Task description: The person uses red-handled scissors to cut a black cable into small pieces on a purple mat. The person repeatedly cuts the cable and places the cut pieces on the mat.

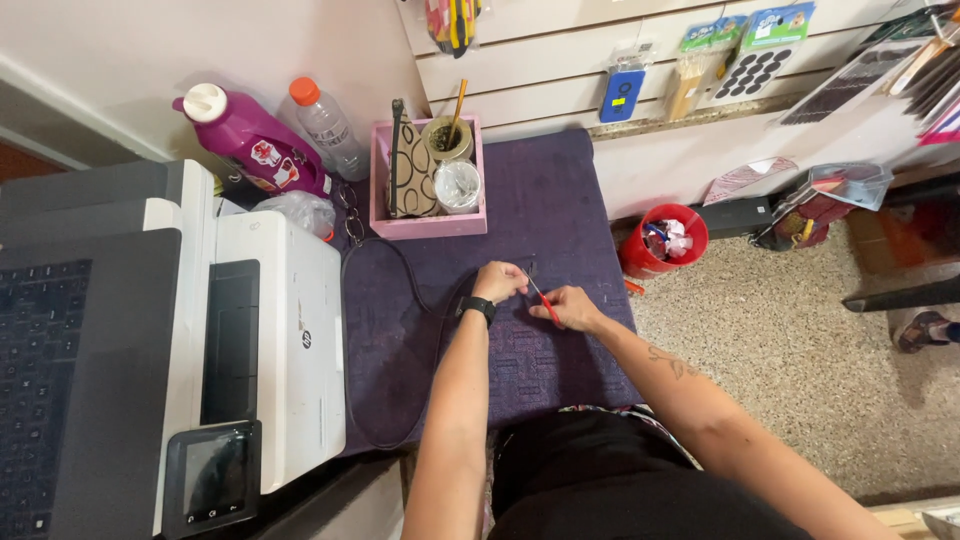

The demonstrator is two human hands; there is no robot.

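My left hand (498,282), with a black watch on its wrist, pinches a small dark piece at the end of a black strap (372,262) on the purple mat (560,200). My right hand (566,307) grips a small red-handled cutting tool (543,301), its tip pointing at the spot my left fingers hold. The strap loops in a long curve leftward across the mat and back toward my body. What sits between the fingertips is too small to make out.
A pink box (428,222) holding tape rolls and a patterned pouch stands at the mat's far edge. A purple bottle (250,140) and a clear bottle (328,128) stand behind a white printer (280,340) on the left. A red bucket (664,240) sits on the floor.
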